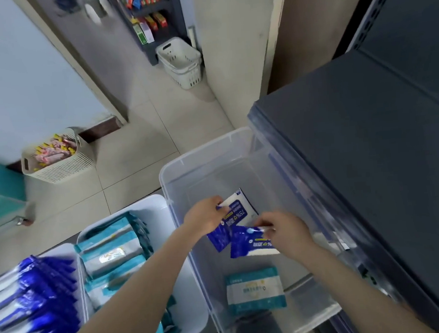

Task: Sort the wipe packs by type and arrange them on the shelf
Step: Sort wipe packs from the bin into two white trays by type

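Blue-and-white wipe packs filled both hands, left hand [206, 217] pinching one [239, 209], right hand [288, 233] gripping another [248, 243], above one teal pack [254, 291].

"75%" on blue wipe pack [236, 215]

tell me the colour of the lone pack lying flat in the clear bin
Teal and white wipe pack, seen in the head view.

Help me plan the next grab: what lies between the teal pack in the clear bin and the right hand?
Head view: only bare bin floor separates the teal pack from the right hand.
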Demonstrator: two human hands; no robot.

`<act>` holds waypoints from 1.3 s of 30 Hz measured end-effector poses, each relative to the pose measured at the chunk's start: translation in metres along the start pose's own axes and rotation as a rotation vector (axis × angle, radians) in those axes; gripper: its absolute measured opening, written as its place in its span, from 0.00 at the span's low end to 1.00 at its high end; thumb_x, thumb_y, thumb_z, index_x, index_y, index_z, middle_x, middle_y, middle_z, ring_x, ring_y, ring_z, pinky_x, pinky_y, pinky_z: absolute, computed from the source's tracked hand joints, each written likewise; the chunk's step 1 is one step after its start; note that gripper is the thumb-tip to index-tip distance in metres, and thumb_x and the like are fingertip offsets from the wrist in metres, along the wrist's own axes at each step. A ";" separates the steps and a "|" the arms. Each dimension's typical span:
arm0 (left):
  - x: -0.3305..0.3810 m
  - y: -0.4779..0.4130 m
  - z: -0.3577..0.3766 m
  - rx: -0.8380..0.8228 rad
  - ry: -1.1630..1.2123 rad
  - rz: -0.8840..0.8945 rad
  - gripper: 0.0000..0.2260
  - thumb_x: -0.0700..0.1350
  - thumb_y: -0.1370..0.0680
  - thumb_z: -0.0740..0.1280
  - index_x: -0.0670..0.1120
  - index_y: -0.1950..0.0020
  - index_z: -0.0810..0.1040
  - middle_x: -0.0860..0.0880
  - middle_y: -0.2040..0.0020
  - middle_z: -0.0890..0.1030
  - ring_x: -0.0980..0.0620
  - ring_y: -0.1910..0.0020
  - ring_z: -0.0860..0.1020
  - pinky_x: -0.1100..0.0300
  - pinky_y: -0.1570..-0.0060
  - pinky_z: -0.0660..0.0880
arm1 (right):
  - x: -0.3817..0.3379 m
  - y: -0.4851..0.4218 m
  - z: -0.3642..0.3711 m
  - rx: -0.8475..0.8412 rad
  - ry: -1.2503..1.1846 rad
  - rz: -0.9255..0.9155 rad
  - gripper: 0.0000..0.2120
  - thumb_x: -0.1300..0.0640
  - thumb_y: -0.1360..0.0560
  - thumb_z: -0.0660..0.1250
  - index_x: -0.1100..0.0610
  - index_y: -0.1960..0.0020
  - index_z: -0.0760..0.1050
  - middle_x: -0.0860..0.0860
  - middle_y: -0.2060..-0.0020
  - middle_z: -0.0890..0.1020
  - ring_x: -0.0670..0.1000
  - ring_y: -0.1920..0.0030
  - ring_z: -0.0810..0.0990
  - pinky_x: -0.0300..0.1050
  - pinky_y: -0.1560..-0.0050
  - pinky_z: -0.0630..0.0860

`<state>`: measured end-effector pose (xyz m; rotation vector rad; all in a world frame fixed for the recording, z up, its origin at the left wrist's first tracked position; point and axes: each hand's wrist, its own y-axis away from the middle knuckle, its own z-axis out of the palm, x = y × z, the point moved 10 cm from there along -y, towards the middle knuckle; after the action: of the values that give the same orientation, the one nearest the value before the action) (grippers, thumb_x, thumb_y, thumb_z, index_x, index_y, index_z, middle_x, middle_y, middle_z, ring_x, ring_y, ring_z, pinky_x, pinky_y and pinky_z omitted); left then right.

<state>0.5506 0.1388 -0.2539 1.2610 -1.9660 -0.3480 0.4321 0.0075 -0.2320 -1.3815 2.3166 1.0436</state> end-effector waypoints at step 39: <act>-0.038 0.134 -0.042 0.187 0.069 -0.086 0.13 0.59 0.25 0.66 0.51 0.59 0.77 0.51 0.64 0.81 0.55 0.67 0.79 0.61 0.66 0.72 | -0.068 0.011 0.001 0.071 -0.302 -0.187 0.10 0.57 0.26 0.69 0.51 0.45 0.77 0.45 0.52 0.82 0.46 0.50 0.80 0.42 0.51 0.75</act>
<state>0.5015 0.2418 -0.1642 1.4600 -1.9240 -0.1625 0.4579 0.0566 -0.1916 -1.2846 1.9495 1.0227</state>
